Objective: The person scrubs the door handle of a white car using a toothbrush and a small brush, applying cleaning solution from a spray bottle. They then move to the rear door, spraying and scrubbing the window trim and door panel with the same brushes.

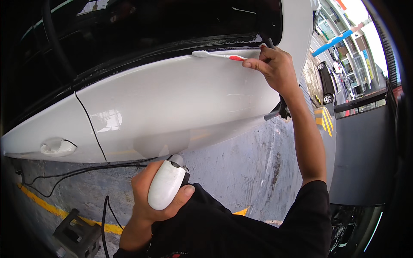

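Note:
A white and red toothbrush (219, 55) is gripped in my right hand (275, 66), its handle between thumb and fingers. The brush head points left and lies along the black trim (167, 56) under the car window. My right fingertips are at the window's lower corner, beside a dark strip. My left hand (144, 193) is wrapped round a white, rounded hand tool (165, 187) with a grey tip, held low in front of the white car door (172, 94). What kind of tool it is I cannot make out. Whitish wet residue shows along the trim.
A door handle (59, 147) is at the left. Black hoses (73, 172) run across the grey floor below the car. A dark plastic step stool (77, 234) stands by a yellow floor line (47, 206). Parked cars (327, 84) and a grey wall (363, 159) are at the right.

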